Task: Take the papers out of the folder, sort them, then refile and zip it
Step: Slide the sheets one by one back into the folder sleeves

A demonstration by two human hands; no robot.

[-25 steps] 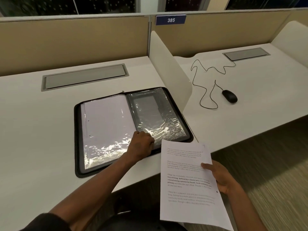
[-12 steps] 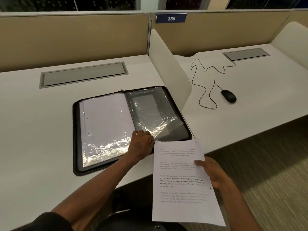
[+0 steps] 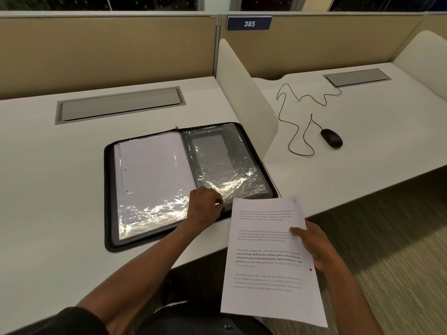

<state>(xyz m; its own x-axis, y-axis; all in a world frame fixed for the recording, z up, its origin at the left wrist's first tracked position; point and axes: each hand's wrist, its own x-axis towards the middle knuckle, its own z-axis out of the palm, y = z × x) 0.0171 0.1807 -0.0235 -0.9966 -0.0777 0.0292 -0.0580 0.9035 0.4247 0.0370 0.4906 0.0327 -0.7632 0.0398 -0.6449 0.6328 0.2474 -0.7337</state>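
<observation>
Basically: left hand (image 3: 204, 207) has fingers curled down onto the bottom inner corner of the empty plastic sleeve (image 3: 223, 165), right by the folder (image 3: 110, 189) spine. It looks like a pinch on the sleeve edge, but I cannot tell if the film is actually between the fingertips, since the knuckles hide them.

Right hand (image 3: 312, 247) pinches a printed sheet (image 3: 268, 259), thumb on the face at the right edge, the other fingers hidden behind. The sheet hangs off the desk (image 3: 36, 189) edge, just in front of the folder's near right corner, and overlaps that corner in view.

The folder lies open and flat on the desk, zip track running round the rim. The left-of-spine sleeve holds white papers (image 3: 150, 170); the right-of-spine sleeve looks empty.

Handling, my read:
- Sheet: light, floppy and easily creased. It is held one-handed at mid edge, so the far corner will sag. Support the bottom edge when feeding.
- Sleeve film: thin, slick, crinkly and glare-heavy. It probably clings shut. Take it at the open edge, near the corner, and peel it apart.
- Folder shell: semi-stiff, and should stay put while the sleeves are worked.

Away from the folder, past the divider (image 3: 244, 93): a wired mouse (image 3: 331, 138).
</observation>
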